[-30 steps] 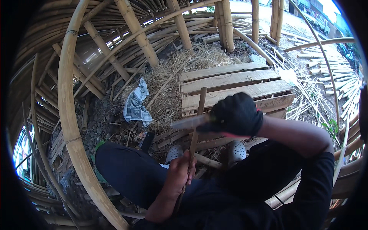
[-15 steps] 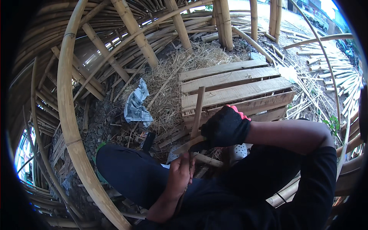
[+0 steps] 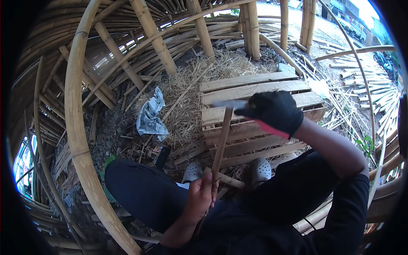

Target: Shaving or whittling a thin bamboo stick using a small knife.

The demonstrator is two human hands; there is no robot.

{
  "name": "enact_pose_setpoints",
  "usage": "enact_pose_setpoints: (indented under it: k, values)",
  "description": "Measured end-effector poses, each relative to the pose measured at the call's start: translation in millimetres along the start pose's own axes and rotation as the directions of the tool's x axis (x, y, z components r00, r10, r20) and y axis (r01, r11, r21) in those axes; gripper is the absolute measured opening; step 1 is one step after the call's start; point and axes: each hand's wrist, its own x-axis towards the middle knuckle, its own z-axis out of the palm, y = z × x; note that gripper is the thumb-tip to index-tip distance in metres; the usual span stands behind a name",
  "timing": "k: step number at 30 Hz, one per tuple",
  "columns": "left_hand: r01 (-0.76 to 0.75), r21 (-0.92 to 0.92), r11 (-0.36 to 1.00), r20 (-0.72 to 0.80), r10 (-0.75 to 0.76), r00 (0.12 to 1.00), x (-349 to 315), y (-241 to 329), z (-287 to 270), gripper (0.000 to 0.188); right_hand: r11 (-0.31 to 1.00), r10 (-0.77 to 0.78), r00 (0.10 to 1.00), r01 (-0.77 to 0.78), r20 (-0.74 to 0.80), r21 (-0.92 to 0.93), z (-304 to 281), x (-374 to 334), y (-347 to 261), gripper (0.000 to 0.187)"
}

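Note:
My bare left hand (image 3: 200, 194) is wrapped around the lower part of a brown bamboo strip (image 3: 222, 143), which rises at a slight tilt in front of me. In a black glove with red-pink on it, my right hand (image 3: 276, 112) grips a knife (image 3: 228, 103) whose blade is smeared by motion. The handle is mostly hidden in the glove. The blade lies across the strip's upper end; whether it touches the wood I cannot tell. Behind the strip and the glove sits a slatted wooden crate (image 3: 238, 92).
Straw (image 3: 191, 80) and a crumpled newspaper (image 3: 151, 114) lie on the ground ahead. A thick bamboo pole (image 3: 74, 114) curves past on the left. Cut bamboo pieces (image 3: 374, 95) are spread at the right. My grey clogs (image 3: 261, 170) stand by the crate.
My right hand with the knife has moved up and away, from close above my left hand to the strip's far end. My left hand keeps its hold, almost unmoved.

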Motion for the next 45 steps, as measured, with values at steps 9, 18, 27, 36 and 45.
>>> enact_pose_setpoints:
  k: [9, 18, 27, 36, 45]
  values:
    - [-0.085, 0.191, 0.978, -0.077, 0.102, 0.992, 1, -9, 7, 0.045, 0.987, -0.140, 0.881, 0.089, 0.452, 0.132, 15, -40, -61, 0.056]
    - [-0.077, 0.184, 0.980, -0.081, 0.093, 0.992, 8, -6, 1, 0.045, 0.961, -0.275, 0.913, 0.251, 0.301, 0.114, 26, -25, -47, 0.051]
    - [-0.087, 0.188, 0.978, -0.095, 0.106, 0.990, 5, 2, -8, 0.043, 0.965, -0.247, 0.929, 0.261, 0.276, -0.013, 20, -14, -53, 0.052]
    - [-0.077, 0.167, 0.983, -0.123, 0.099, 0.987, 7, 6, 1, 0.044, 0.926, -0.377, 0.892, 0.372, 0.251, 0.070, 22, -2, -35, 0.053]
    - [-0.061, 0.136, 0.989, -0.095, 0.074, 0.993, 10, 1, 0, 0.045, 0.975, -0.221, 0.908, 0.208, 0.355, 0.076, 18, 1, -50, 0.056]
